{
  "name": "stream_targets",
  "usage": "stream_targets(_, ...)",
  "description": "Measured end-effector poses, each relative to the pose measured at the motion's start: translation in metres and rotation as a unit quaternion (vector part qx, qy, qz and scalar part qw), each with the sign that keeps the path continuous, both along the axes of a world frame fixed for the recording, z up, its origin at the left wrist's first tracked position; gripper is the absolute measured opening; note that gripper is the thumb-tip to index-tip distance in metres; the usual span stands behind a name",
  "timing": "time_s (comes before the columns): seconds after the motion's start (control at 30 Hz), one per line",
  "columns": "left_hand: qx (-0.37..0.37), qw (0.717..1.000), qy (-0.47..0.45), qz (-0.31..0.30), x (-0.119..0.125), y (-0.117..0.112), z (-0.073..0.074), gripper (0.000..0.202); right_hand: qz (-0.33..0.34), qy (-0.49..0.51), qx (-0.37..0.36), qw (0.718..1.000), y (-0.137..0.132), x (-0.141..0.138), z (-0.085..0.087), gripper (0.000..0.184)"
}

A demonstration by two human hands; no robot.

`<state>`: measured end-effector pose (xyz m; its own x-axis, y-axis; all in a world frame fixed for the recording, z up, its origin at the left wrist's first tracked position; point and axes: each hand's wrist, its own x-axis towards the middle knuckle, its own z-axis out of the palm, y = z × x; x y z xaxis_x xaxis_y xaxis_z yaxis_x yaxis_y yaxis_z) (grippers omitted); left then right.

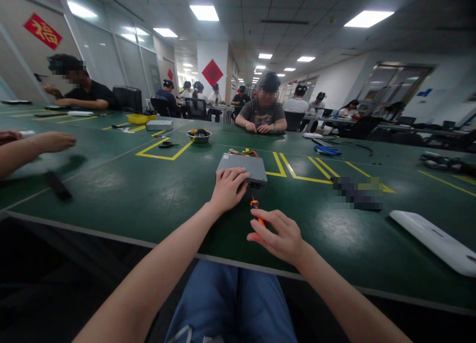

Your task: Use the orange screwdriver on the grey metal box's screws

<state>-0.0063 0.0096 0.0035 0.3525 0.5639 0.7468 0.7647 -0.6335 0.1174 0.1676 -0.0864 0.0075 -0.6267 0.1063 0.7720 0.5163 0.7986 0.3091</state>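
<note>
A grey metal computer power supply unit [253, 164] lies on the green table in front of me, its bundled cables at the far side. My left hand [230, 187] grips its near left part, fingers over the top and thumb by the front face. Just below the unit, my right hand [277, 232] holds an orange and black screwdriver [255, 205] between thumb and fingers. The screwdriver's thin shaft points up toward the unit's near face, by the power socket. Whether the tip touches the unit I cannot tell.
A metal bowl [199, 136] with small items and black pliers [168, 144] lie beyond the unit. Rightward are a dark, partly blurred object [355, 193] and a white casing [431, 239]. A neighbour's arm [33, 152] reaches in at left; another person [264, 110] sits opposite.
</note>
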Motion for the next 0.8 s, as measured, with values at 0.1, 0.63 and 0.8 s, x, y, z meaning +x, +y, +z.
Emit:
stream_targets(0.1, -0.001, 1.0, 0.001, 0.0, 0.0, 0.0, 0.0, 0.026, 0.01, -0.045, -0.01, 0.999, -0.003, 0.0, 0.004, 0.025)
stream_targets(0.63, -0.008, 1.0, -0.001, -0.001, 0.001, -0.002, 0.001, 0.028, 0.028, -0.063, -0.078, 0.995, -0.002, 0.0, -0.001, 0.031)
stream_targets(0.8, -0.007, 1.0, 0.001, 0.001, 0.002, -0.003, 0.002, 0.028, 0.036, -0.001, -0.043, 0.998, 0.0, -0.003, -0.005, 0.029)
